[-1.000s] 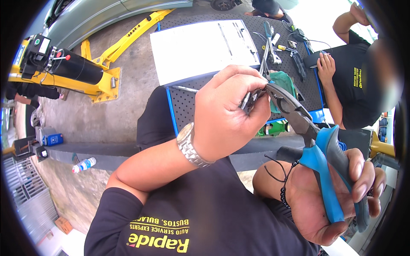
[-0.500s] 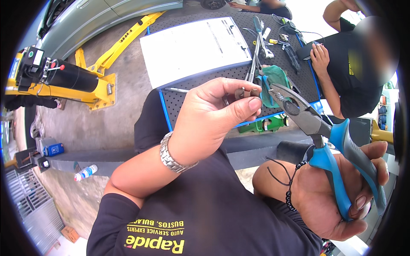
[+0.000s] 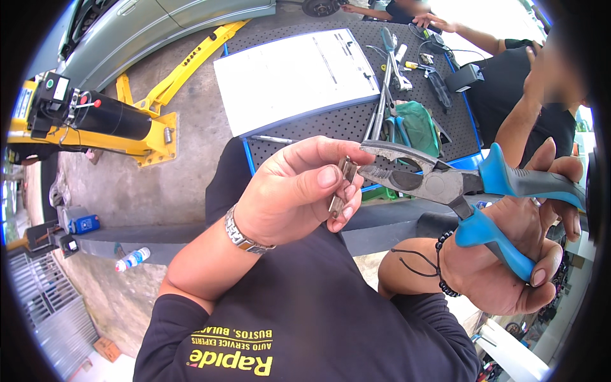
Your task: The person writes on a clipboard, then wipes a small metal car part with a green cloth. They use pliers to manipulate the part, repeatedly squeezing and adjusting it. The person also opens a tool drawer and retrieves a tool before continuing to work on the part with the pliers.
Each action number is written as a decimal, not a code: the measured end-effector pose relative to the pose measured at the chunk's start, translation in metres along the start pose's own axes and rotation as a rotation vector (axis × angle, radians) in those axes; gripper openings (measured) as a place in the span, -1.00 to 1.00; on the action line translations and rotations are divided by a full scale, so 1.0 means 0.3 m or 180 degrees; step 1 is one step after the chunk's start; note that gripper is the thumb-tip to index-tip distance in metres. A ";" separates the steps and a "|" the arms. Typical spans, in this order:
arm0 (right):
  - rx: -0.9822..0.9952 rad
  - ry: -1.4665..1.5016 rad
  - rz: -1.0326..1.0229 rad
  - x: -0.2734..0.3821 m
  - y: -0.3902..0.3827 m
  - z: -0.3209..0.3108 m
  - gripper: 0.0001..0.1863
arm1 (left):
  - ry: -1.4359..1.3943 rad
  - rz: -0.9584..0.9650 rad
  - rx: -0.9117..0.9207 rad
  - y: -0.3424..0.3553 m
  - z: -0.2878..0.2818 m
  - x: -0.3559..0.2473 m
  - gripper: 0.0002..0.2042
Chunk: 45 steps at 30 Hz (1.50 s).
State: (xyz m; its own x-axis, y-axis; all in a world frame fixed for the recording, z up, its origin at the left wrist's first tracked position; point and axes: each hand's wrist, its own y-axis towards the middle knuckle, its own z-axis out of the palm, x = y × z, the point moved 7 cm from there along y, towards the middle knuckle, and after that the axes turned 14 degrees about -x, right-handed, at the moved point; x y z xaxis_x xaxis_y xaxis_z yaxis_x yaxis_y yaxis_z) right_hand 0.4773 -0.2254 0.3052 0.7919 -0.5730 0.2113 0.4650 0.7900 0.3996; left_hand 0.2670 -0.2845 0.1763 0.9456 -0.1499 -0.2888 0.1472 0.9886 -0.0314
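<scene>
Left hand (image 3: 289,191) pinches a small metal strip (image 3: 344,186), its long axis near upright; right hand (image 3: 515,248) grips blue-handled pliers (image 3: 439,181), nose pointing left, touching it. White rectangular sheet (image 3: 296,76) lies on the black bench (image 3: 356,121) behind

My L hand (image 3: 289,197) raised, fingers pinched w/ thumb, wrist bent. My R hand (image 3: 515,248) palm up, fingers curled in a grip, both forearms up.
</scene>
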 end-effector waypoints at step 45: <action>-0.0523 0.0638 0.1415 -0.154 -0.004 -0.091 -0.83 | 0.0147 -0.0188 -0.0022 -0.013 0.036 0.045 -0.62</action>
State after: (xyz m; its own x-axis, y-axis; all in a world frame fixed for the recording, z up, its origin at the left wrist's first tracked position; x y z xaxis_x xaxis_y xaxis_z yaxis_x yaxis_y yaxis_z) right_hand 0.4510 -0.1939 0.2707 0.9800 -0.1336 0.1472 0.1095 0.9808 0.1611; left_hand 0.2823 -0.2906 0.1827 0.9209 -0.2073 -0.3301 0.2000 0.9782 -0.0564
